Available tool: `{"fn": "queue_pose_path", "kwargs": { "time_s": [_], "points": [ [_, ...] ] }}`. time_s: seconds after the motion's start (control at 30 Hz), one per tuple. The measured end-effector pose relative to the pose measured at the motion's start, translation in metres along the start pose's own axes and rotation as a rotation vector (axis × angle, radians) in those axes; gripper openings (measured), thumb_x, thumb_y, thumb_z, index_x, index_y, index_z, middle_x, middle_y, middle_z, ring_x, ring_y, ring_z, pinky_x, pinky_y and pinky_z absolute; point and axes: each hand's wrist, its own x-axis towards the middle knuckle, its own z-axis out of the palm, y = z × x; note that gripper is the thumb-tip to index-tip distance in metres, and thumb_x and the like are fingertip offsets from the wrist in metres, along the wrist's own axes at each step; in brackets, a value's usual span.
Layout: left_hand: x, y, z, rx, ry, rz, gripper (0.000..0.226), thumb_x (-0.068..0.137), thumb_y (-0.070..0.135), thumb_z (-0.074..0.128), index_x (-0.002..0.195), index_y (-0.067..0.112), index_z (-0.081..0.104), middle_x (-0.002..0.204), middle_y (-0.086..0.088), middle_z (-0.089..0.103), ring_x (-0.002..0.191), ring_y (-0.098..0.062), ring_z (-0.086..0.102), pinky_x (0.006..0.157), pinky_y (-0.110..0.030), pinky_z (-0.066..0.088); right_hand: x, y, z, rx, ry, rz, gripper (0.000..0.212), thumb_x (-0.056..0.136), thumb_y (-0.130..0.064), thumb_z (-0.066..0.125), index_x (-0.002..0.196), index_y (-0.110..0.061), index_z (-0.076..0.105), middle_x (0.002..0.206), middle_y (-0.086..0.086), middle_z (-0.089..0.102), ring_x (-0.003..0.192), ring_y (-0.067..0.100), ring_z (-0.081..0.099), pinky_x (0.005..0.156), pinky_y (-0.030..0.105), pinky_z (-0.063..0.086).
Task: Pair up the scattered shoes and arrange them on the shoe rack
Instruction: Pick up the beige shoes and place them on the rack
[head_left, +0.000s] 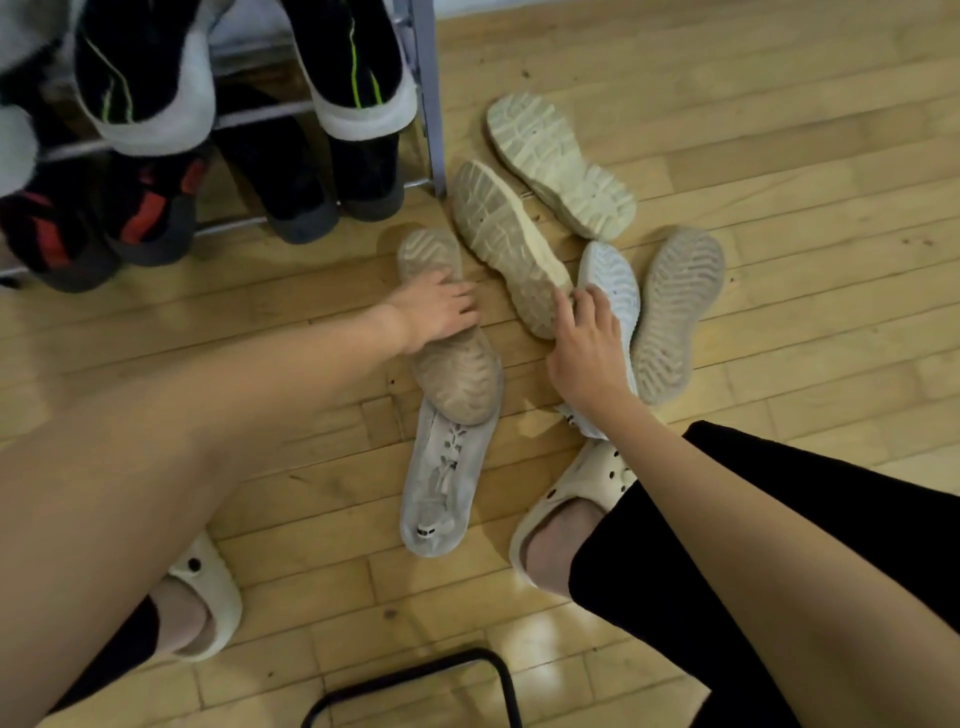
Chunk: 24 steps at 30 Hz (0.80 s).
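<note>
Shoe rack (434, 104) holds dark sneakers (353, 62) on two shelves; left hand (436, 309) rests spread on an overturned tan shoe (457, 374), right hand (587, 348) grips a white shoe (615, 283) on the floor (779, 130).

One head-worn wide-angle view looks steeply down at the wooden floor (779, 156) from close above, the shoe rack (434, 93) at eleven o'clock, both hands reaching forward.

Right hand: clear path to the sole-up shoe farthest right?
Probably yes. The right hand rests on the white shoe directly beside that sole-up shoe, whose tread faces up uncovered. Only the white shoe lies between.
</note>
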Motion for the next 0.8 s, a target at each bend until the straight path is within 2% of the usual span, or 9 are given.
{"fn": "queue_pose_path", "kwargs": {
  "time_s": [0.1, 0.2, 0.27, 0.3, 0.37, 0.43, 0.6, 0.67, 0.8],
  "points": [
    [-0.010, -0.004, 0.001, 0.027, 0.046, 0.025, 0.083, 0.081, 0.015, 0.070, 0.149, 0.009, 0.024, 0.158, -0.013, 0.026, 0.150, -0.024, 0.015, 0.122, -0.040, 0.009, -0.001, 0.003, 0.000, 0.034, 0.001, -0.005, 0.061, 0.085, -0.007, 0.048, 0.145, -0.003, 0.033, 0.142, 0.022, 0.040, 0.142, 0.040, 0.025, 0.111, 0.049, 0.030],
    [-0.026, 0.003, 0.005, -0.175, 0.130, -0.079, 0.108, 0.061, 0.043, 0.083, 0.145, 0.005, 0.028, 0.156, -0.015, 0.029, 0.148, -0.027, 0.018, 0.122, -0.039, 0.006, 0.000, 0.010, 0.000, 0.116, 0.085, -0.046, 0.053, 0.087, -0.008, 0.047, 0.139, 0.001, 0.042, 0.134, 0.022, 0.049, 0.135, 0.038, 0.037, 0.108, 0.045, 0.035],
    [-0.036, 0.013, 0.002, -0.484, 0.179, -0.240, 0.112, 0.052, 0.054, 0.083, 0.139, 0.005, 0.033, 0.150, -0.015, 0.036, 0.145, -0.032, 0.025, 0.120, -0.042, 0.020, 0.001, 0.017, -0.003, 0.206, 0.166, -0.023, 0.043, 0.089, -0.005, 0.046, 0.131, 0.004, 0.048, 0.127, 0.022, 0.054, 0.122, 0.038, 0.048, 0.101, 0.043, 0.040],
    [-0.042, 0.019, -0.002, -0.643, 0.195, -0.328, 0.107, 0.051, 0.056, 0.083, 0.133, 0.006, 0.036, 0.143, -0.014, 0.042, 0.139, -0.034, 0.033, 0.114, -0.042, 0.030, -0.001, 0.021, -0.005, 0.224, 0.205, 0.007, 0.039, 0.089, -0.004, 0.045, 0.127, 0.004, 0.050, 0.124, 0.022, 0.054, 0.116, 0.038, 0.051, 0.097, 0.043, 0.041],
    [-0.050, 0.032, -0.011, -0.867, 0.234, -0.491, 0.092, 0.053, 0.057, 0.082, 0.119, 0.009, 0.039, 0.120, -0.009, 0.053, 0.115, -0.030, 0.051, 0.088, -0.039, 0.045, -0.007, 0.030, -0.008, 0.234, 0.255, 0.113, 0.037, 0.092, -0.007, 0.042, 0.126, 0.003, 0.048, 0.127, 0.023, 0.051, 0.115, 0.038, 0.049, 0.099, 0.044, 0.041],
    [-0.057, 0.049, -0.018, -1.013, 0.282, -0.617, 0.089, 0.055, 0.063, 0.078, 0.116, 0.011, 0.038, 0.107, -0.003, 0.054, 0.100, -0.026, 0.056, 0.076, -0.038, 0.050, -0.016, 0.042, -0.007, 0.237, 0.231, 0.290, 0.041, 0.095, -0.011, 0.039, 0.134, 0.001, 0.040, 0.138, 0.023, 0.041, 0.125, 0.037, 0.040, 0.108, 0.042, 0.033],
    [-0.058, 0.093, -0.019, -1.182, 0.453, -0.798, 0.085, 0.060, 0.067, 0.074, 0.113, 0.012, 0.037, 0.105, -0.002, 0.053, 0.092, -0.021, 0.055, 0.072, -0.037, 0.052, -0.023, 0.064, -0.005, 0.325, -0.025, 0.697, 0.072, 0.088, -0.021, 0.051, 0.149, -0.005, 0.016, 0.148, 0.025, 0.026, 0.136, 0.041, 0.027, 0.113, 0.046, 0.025],
    [-0.054, 0.104, -0.020, -1.123, 0.499, -0.847, 0.086, 0.057, 0.068, 0.075, 0.109, 0.011, 0.038, 0.103, -0.006, 0.057, 0.089, -0.025, 0.060, 0.067, -0.037, 0.053, -0.018, 0.067, -0.005, 0.400, -0.118, 0.766, 0.076, 0.088, -0.027, 0.055, 0.149, -0.005, 0.016, 0.146, 0.026, 0.028, 0.135, 0.042, 0.028, 0.112, 0.047, 0.025],
    [-0.044, 0.115, -0.016, -1.175, 0.488, -0.905, 0.088, 0.053, 0.069, 0.076, 0.108, 0.013, 0.037, 0.106, -0.007, 0.055, 0.094, -0.027, 0.059, 0.071, -0.040, 0.054, -0.010, 0.071, -0.003, 0.458, -0.084, 0.814, 0.066, 0.084, -0.024, 0.056, 0.141, -0.005, 0.028, 0.139, 0.025, 0.035, 0.129, 0.041, 0.034, 0.109, 0.045, 0.027]
  ]
}}
